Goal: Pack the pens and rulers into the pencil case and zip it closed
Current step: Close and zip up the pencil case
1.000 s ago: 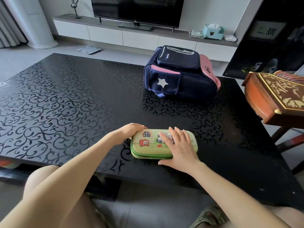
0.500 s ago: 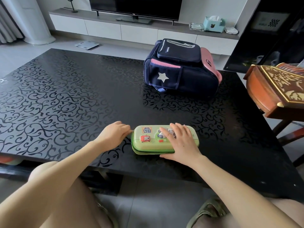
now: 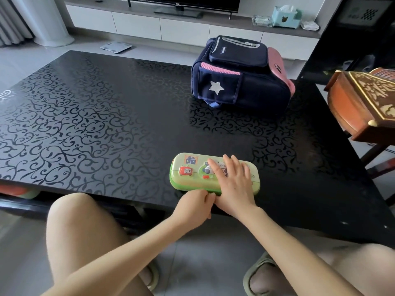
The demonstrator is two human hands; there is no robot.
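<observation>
Pencil case [image 3: 193, 174], green with cartoon pictures on its lid, is seen lying flat on the black patterned table [image 3: 89, 116], close to the near edge. In the head view, the only view given, the lid is down and no pens or rulers are seen loose on the table, so they are judged to be inside already. The right hand [image 3: 233, 184] is laid flat and open on the lid, fingers spread, pressing the case down. The left hand [image 3: 194, 207] is curled at the near long side of the case, its fingertips pinched together against the seam; a zip pull is probably held there, but it is too small to be made out. A navy and pink backpack [image 3: 241, 75] is set well apart at the far side of the table, and a carved wooden instrument [image 3: 363, 103] is seen off to the right.

The closing of the zip is judged to be the step in hand. Several things could go wrong from here. The case could be slid off the near edge if the pull is tugged toward the body while the pressing hand is eased. The zip could be jammed if a ruler or pen end is caught in the seam, or if the lid is allowed to spring up. The right thumb, lying just beside the seam, could be nipped if it is not cleared
</observation>
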